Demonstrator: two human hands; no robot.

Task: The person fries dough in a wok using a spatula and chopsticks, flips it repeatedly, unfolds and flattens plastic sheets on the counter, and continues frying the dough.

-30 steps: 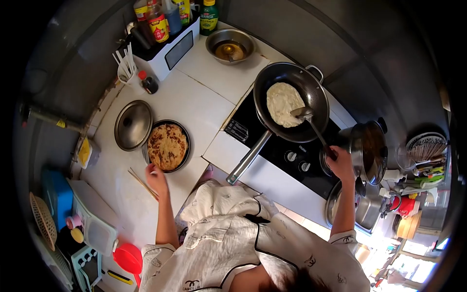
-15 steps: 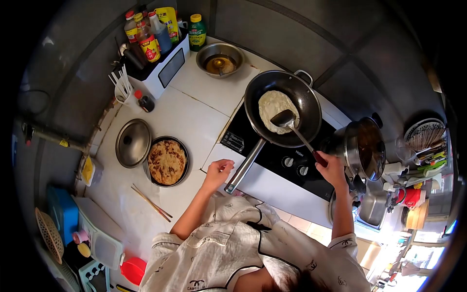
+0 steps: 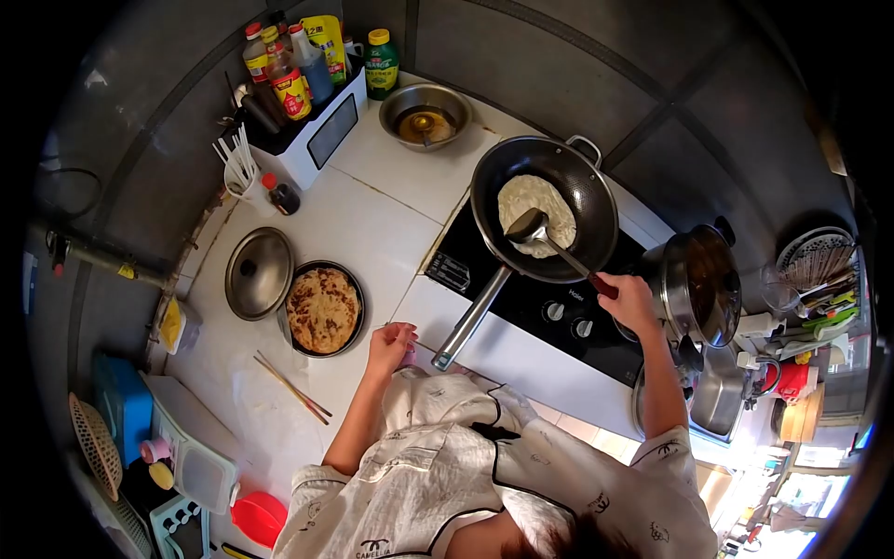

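Observation:
My right hand [image 3: 629,305] is wrapped round the dark red grip of a spatula [image 3: 562,250]. The spatula's dark blade lies over the left part of a pale flatbread [image 3: 549,203] in the wok [image 3: 592,210]. The wok sits on the black cooktop [image 3: 521,307], its long metal handle [image 3: 480,312] pointing towards me. Left of that handle, apart from it, my left hand [image 3: 391,348] hovers with curled fingers and nothing visible in them. Nearest to it on the counter is a round dark pan holding a browned flatbread [image 3: 323,310].
A metal lid [image 3: 258,273] leans beside the pan, with chopsticks [image 3: 291,387] nearer me. At the back stand a steel bowl [image 3: 426,93] of brown liquid with a utensil and a rack [image 3: 317,140] of bottles. Right of the wok is a lidded pot [image 3: 703,284].
My right hand has shifted slightly up and left, and the spatula blade has slid left across the flatbread. My left hand has moved a little left and down, away from the wok handle.

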